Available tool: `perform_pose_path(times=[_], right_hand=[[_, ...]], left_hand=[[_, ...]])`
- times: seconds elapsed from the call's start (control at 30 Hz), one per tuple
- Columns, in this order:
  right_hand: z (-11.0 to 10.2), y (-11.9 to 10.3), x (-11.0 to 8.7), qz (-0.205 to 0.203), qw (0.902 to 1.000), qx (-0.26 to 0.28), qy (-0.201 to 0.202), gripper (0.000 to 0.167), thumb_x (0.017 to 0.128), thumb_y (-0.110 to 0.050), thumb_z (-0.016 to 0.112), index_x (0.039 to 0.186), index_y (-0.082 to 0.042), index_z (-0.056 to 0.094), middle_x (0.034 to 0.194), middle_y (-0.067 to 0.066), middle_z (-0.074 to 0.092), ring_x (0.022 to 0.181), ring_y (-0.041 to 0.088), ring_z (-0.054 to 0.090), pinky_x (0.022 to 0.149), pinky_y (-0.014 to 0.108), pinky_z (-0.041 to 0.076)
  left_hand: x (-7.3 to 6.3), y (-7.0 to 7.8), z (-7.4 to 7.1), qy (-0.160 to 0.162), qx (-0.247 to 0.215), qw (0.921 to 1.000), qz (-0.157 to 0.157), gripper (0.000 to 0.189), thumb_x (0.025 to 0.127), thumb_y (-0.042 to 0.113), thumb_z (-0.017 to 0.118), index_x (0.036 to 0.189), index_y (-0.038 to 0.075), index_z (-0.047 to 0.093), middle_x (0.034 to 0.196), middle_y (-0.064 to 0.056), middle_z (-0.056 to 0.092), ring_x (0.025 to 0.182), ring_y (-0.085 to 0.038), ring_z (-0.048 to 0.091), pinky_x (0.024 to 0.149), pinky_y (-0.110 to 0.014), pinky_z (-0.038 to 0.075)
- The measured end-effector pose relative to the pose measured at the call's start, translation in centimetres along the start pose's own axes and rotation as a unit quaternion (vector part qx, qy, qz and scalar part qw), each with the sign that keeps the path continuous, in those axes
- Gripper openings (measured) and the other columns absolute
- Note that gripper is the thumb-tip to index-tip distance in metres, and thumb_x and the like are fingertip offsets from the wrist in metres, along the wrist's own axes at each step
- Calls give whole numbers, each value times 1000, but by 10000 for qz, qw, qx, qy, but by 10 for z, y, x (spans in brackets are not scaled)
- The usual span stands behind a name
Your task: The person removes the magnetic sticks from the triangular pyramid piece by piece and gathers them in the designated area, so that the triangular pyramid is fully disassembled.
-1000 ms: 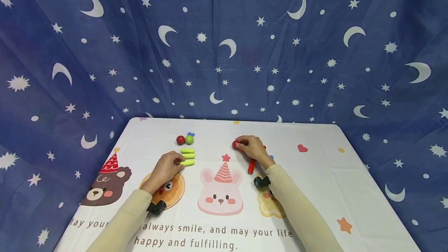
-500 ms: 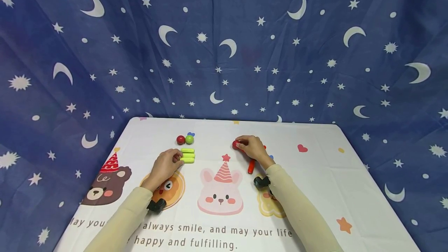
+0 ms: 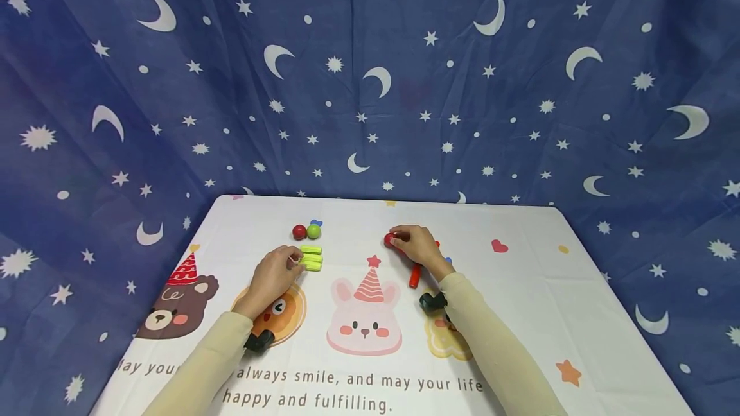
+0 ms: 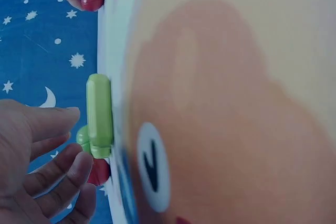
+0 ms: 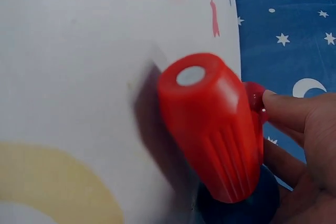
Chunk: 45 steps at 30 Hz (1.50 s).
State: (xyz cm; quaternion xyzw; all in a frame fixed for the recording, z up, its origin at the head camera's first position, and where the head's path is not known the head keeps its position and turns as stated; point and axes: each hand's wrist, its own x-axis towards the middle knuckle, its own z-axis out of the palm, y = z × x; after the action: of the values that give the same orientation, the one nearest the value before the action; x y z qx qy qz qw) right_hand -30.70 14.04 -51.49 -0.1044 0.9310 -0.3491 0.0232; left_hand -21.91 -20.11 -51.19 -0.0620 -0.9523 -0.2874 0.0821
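Three yellow-green toy sticks (image 3: 311, 259) lie side by side on the table. My left hand (image 3: 276, 275) is at their left ends; in the left wrist view its thumb and loosely bent fingers stand apart from the nearest stick (image 4: 100, 111), with nothing between them. My right hand (image 3: 417, 244) pinches a small red ball (image 3: 390, 239) between thumb and fingers at the table. A red stick (image 3: 415, 275) shows below that hand, its flat end with a pale disc facing the right wrist camera. Part of another red piece (image 3: 437, 244) peeks out behind the hand, mostly hidden.
A dark red ball (image 3: 299, 232) and a green ball (image 3: 313, 231) sit together behind the yellow-green sticks. Near the red stick's far end is a dark blue round thing (image 5: 241, 203). A printed white cloth (image 3: 509, 320) covers the table; a blue curtain (image 3: 370, 82) hangs behind.
The nearest yellow-green stick has slid away from me, up against the other two, and my left hand has shifted slightly with it. The right hand has kept its place on the red ball.
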Motion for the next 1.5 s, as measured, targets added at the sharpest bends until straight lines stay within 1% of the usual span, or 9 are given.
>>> perform_pose_path(times=[0.17, 0.27, 0.5, 0.67, 0.77, 0.9, 1.07, 1.2, 1.5], right_hand=[[-8, -3, -4, -255, 9994, 154, 201, 36, 92, -25, 69, 126, -17, 66, 119, 7, 71, 114, 28, 64, 103, 48, 48], [-16, -5, -6, -426, 9981, 206, 390, 34, 92, -23, 69, 125, -15, 67, 117, 8, 72, 112, 29, 65, 101, 48, 48], [-33, -9, -18, -597, 9958, 236, 650, 32, 92, -24, 68, 122, -14, 68, 116, 6, 73, 111, 26, 66, 100, 49, 49], [-42, -8, -31, -587, 9953, 177, 745, 31, 93, -26, 68, 121, -13, 69, 116, 6, 72, 111, 26, 65, 100, 49, 49], [-44, -7, -38, -519, 9953, 139, 811, 30, 93, -26, 68, 121, -14, 69, 116, 6, 72, 112, 26, 65, 99, 50, 49], [-44, -4, -43, -431, 9952, 83, 870, 30, 92, -26, 69, 120, -14, 69, 115, 5, 72, 111, 25, 65, 96, 48, 51], [-40, 1, -47, -346, 9951, 2, 921, 28, 91, -25, 69, 117, -14, 70, 112, 6, 73, 108, 26, 65, 93, 46, 52], [-35, 4, -49, -286, 9946, -43, 993, 26, 90, -24, 70, 114, -14, 72, 109, 6, 74, 105, 27, 67, 92, 45, 51], [-19, 10, -47, -137, 9948, -43, 1007, 25, 89, -21, 71, 113, -15, 72, 107, 6, 75, 87, 22, 69, 80, 39, 55]], left_hand=[[-2, 11, -2, 342, -155, 9990, 256, 19, 86, 19, 74, 103, 12, 69, 98, -7, 69, 90, -25, 65, 76, -44, 51], [-3, 20, -2, 456, -324, 9977, 394, 20, 87, 19, 74, 105, 12, 70, 101, -7, 69, 93, -27, 65, 78, -44, 51], [-1, 40, 3, 500, -607, 9950, 617, 22, 86, 18, 75, 106, 12, 70, 102, -7, 70, 93, -24, 66, 78, -42, 52], [6, 53, 12, 446, -874, 9931, 647, 20, 89, 18, 73, 107, 10, 69, 102, -9, 70, 94, -24, 66, 79, -38, 52], [12, 60, 19, 463, -1160, 9893, 753, 21, 89, 17, 72, 108, 8, 69, 103, -12, 71, 95, -25, 66, 80, -40, 54], [22, 70, 28, 337, -1716, 9815, 774, 24, 89, 15, 71, 111, 6, 67, 107, -11, 71, 99, -24, 67, 85, -43, 56], [36, 79, 43, -7, -2324, 9713, 514, 30, 91, 16, 70, 118, 5, 65, 114, -10, 70, 108, -24, 66, 92, -42, 55], [46, 84, 56, -239, -2470, 9679, 404, 32, 92, 17, 69, 121, 6, 64, 119, -12, 69, 111, -23, 65, 94, -39, 54], [62, 90, 80, -450, -2655, 9624, 343, 34, 93, 15, 67, 125, 6, 62, 122, -15, 67, 113, -25, 64, 96, -38, 53]])
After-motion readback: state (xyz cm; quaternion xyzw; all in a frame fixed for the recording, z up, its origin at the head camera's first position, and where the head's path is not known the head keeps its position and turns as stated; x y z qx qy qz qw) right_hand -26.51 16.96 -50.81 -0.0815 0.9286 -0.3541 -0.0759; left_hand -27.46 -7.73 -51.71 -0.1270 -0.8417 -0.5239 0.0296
